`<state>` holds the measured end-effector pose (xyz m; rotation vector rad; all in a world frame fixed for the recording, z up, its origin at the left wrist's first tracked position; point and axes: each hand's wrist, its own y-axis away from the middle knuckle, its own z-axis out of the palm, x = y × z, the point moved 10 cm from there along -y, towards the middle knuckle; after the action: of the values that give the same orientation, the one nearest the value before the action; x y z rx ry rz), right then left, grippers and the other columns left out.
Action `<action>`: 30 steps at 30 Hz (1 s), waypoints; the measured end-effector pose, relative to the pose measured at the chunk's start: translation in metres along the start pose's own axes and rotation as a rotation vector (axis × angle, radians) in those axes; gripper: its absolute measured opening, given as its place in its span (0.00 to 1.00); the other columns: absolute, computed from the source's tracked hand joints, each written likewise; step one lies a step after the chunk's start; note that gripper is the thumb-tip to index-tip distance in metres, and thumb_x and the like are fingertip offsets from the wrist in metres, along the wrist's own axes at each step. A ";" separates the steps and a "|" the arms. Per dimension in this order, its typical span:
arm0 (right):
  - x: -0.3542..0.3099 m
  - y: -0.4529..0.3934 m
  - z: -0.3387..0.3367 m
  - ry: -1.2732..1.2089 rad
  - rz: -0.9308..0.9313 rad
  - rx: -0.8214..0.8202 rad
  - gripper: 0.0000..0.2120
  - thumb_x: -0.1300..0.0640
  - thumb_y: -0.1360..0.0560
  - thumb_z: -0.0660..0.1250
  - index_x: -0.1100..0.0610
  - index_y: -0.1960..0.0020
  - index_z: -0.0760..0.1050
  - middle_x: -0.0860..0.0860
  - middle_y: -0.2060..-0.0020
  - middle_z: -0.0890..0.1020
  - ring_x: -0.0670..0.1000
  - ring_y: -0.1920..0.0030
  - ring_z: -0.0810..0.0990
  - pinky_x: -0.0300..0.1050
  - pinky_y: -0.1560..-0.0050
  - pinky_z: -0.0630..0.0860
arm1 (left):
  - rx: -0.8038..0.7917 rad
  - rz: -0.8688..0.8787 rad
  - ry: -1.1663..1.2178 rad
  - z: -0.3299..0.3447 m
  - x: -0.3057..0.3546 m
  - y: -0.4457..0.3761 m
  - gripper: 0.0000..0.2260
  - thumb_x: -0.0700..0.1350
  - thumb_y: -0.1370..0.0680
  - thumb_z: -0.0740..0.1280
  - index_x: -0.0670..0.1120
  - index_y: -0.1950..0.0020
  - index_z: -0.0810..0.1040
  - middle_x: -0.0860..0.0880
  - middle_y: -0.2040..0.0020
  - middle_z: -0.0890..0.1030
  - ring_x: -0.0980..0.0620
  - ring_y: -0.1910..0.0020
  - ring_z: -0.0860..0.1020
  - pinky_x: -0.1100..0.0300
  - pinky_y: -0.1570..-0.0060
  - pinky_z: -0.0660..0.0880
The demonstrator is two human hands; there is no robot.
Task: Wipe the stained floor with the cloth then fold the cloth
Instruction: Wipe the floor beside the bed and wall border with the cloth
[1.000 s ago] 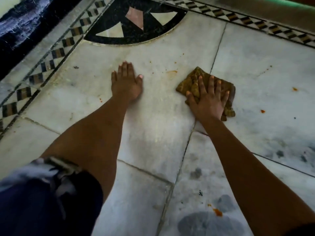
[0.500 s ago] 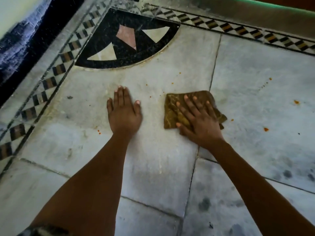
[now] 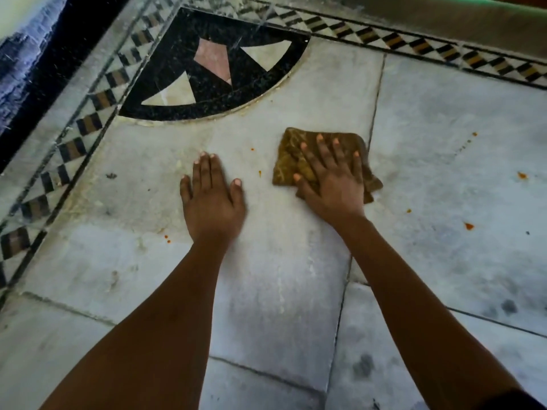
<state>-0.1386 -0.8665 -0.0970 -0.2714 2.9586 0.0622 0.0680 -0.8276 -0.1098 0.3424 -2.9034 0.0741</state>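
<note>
The floor (image 3: 266, 291) fills nearly the whole view: pale grey-white marble slabs with dark seams, smudged with dark grey patches near the right. Along its far and left edges runs a border band (image 3: 414, 44) of black, tan and white diamond checks. In the far left corner sits a black quarter-circle inlay (image 3: 213, 84) holding one pink and two cream triangles.

Two bare forearms reach in from the near edge. The left hand (image 3: 211, 202) lies palm down on the bare marble, fingers straight and close together, thumb a little apart, holding nothing. The right hand (image 3: 331, 179) presses flat on the cloth (image 3: 288, 155), fingers spread wide across it, their tips near its far edge, the thumb angled out to the left.

The cloth is a small brown piece with a mottled yellow-tan pattern, bunched into a rough, crumpled square. It lies on the marble right of the left hand and apart from it, just left of a seam running near to far. Its left part shows plainly; the right and near parts are partly under the hand, with a wrinkled corner poking out at the near right.

Orange specks (image 3: 469, 226) dot the marble: several well right of the cloth, two between the hands, two near the left wrist.
</note>
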 end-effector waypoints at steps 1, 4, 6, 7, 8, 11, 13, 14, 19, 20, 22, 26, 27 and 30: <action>0.012 -0.010 -0.002 -0.010 0.068 0.012 0.32 0.36 0.26 0.43 0.45 0.25 0.52 0.50 0.24 0.54 0.55 0.24 0.48 0.59 0.28 0.39 | -0.004 -0.001 -0.002 0.001 0.000 0.000 0.29 0.56 0.22 0.44 0.43 0.23 0.50 0.45 0.23 0.52 0.49 0.24 0.50 0.51 0.27 0.43; 0.023 -0.063 -0.001 -0.043 0.204 -0.031 0.29 0.39 0.22 0.48 0.46 0.24 0.48 0.51 0.23 0.49 0.56 0.24 0.43 0.63 0.28 0.38 | -0.020 -0.007 -0.018 0.005 -0.001 -0.001 0.29 0.56 0.22 0.43 0.44 0.23 0.50 0.45 0.22 0.52 0.49 0.24 0.49 0.51 0.27 0.43; 0.004 -0.081 0.001 -0.030 0.182 -0.076 0.29 0.40 0.21 0.48 0.47 0.24 0.47 0.51 0.23 0.47 0.57 0.24 0.42 0.65 0.29 0.38 | -0.020 -0.004 -0.025 0.005 0.000 -0.002 0.29 0.55 0.22 0.43 0.43 0.23 0.50 0.45 0.23 0.52 0.49 0.24 0.50 0.50 0.27 0.44; -0.010 -0.079 0.004 -0.030 0.133 -0.098 0.29 0.41 0.21 0.49 0.47 0.24 0.47 0.51 0.23 0.47 0.57 0.24 0.42 0.66 0.29 0.37 | -0.018 0.000 -0.020 0.004 0.000 -0.002 0.29 0.55 0.22 0.44 0.43 0.23 0.51 0.44 0.23 0.53 0.48 0.24 0.50 0.50 0.27 0.45; -0.022 -0.067 0.007 -0.026 0.069 -0.112 0.29 0.41 0.21 0.49 0.47 0.24 0.47 0.51 0.23 0.47 0.57 0.24 0.43 0.66 0.29 0.38 | -0.017 0.004 -0.012 0.003 0.000 -0.001 0.29 0.55 0.21 0.44 0.42 0.23 0.51 0.44 0.23 0.54 0.48 0.24 0.51 0.49 0.27 0.46; -0.033 0.001 0.006 -0.044 -0.009 -0.021 0.29 0.38 0.24 0.45 0.45 0.24 0.50 0.49 0.23 0.50 0.57 0.24 0.46 0.64 0.29 0.39 | -0.003 0.005 0.015 -0.001 0.001 0.001 0.28 0.53 0.22 0.45 0.42 0.23 0.52 0.44 0.23 0.54 0.48 0.24 0.51 0.50 0.28 0.45; -0.012 0.039 0.004 -0.074 0.116 0.026 0.31 0.37 0.26 0.43 0.43 0.25 0.52 0.48 0.24 0.52 0.56 0.24 0.46 0.61 0.29 0.38 | 0.004 -0.004 0.005 0.000 -0.002 0.002 0.28 0.52 0.22 0.44 0.42 0.23 0.52 0.44 0.23 0.54 0.48 0.24 0.51 0.51 0.28 0.44; 0.000 0.046 0.004 -0.090 0.197 0.026 0.30 0.37 0.26 0.45 0.43 0.25 0.52 0.48 0.24 0.52 0.56 0.24 0.46 0.61 0.29 0.37 | 0.005 -0.003 0.007 0.000 -0.001 0.001 0.28 0.52 0.22 0.44 0.42 0.23 0.51 0.44 0.23 0.53 0.49 0.24 0.51 0.51 0.28 0.44; -0.018 0.020 0.010 -0.037 0.198 -0.041 0.28 0.40 0.21 0.48 0.45 0.24 0.48 0.50 0.23 0.47 0.56 0.24 0.42 0.66 0.30 0.36 | -0.001 -0.007 0.025 0.000 0.000 0.001 0.27 0.51 0.21 0.44 0.42 0.23 0.50 0.45 0.23 0.52 0.49 0.24 0.50 0.51 0.28 0.43; -0.029 0.015 0.012 -0.023 0.131 -0.061 0.28 0.41 0.21 0.48 0.45 0.24 0.47 0.50 0.23 0.47 0.56 0.24 0.42 0.66 0.30 0.36 | -0.025 -0.005 0.027 0.001 0.001 0.001 0.26 0.50 0.19 0.45 0.43 0.23 0.50 0.45 0.22 0.51 0.49 0.24 0.49 0.52 0.28 0.43; -0.042 0.021 0.014 0.000 0.010 -0.091 0.28 0.41 0.21 0.48 0.45 0.24 0.46 0.50 0.23 0.47 0.55 0.24 0.42 0.65 0.29 0.36 | -0.085 -0.025 0.107 0.001 -0.002 -0.002 0.24 0.49 0.18 0.48 0.44 0.23 0.51 0.46 0.22 0.52 0.50 0.24 0.50 0.53 0.27 0.44; -0.064 0.071 0.015 0.015 -0.144 -0.108 0.28 0.40 0.21 0.47 0.45 0.24 0.46 0.49 0.23 0.46 0.54 0.24 0.42 0.63 0.30 0.35 | -0.147 -0.060 0.377 -0.045 -0.041 -0.015 0.21 0.48 0.17 0.52 0.45 0.25 0.59 0.43 0.25 0.61 0.45 0.27 0.61 0.54 0.28 0.56; -0.071 0.084 0.018 0.012 -0.178 -0.114 0.28 0.39 0.22 0.46 0.44 0.24 0.46 0.49 0.23 0.46 0.54 0.24 0.42 0.63 0.30 0.35 | -0.125 -0.037 0.285 -0.057 -0.061 -0.014 0.21 0.47 0.17 0.51 0.43 0.25 0.57 0.42 0.24 0.59 0.45 0.26 0.59 0.53 0.27 0.54; -0.073 0.084 0.019 0.028 -0.187 -0.116 0.30 0.37 0.25 0.42 0.43 0.24 0.46 0.48 0.23 0.47 0.53 0.24 0.43 0.62 0.30 0.36 | -0.142 -0.116 0.035 -0.062 -0.132 0.007 0.23 0.48 0.17 0.47 0.43 0.23 0.50 0.45 0.22 0.50 0.49 0.24 0.50 0.52 0.27 0.44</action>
<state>-0.0803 -0.7697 -0.1011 -0.5668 2.9459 0.2073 0.2041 -0.7869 -0.0789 0.4772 -2.8278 -0.1426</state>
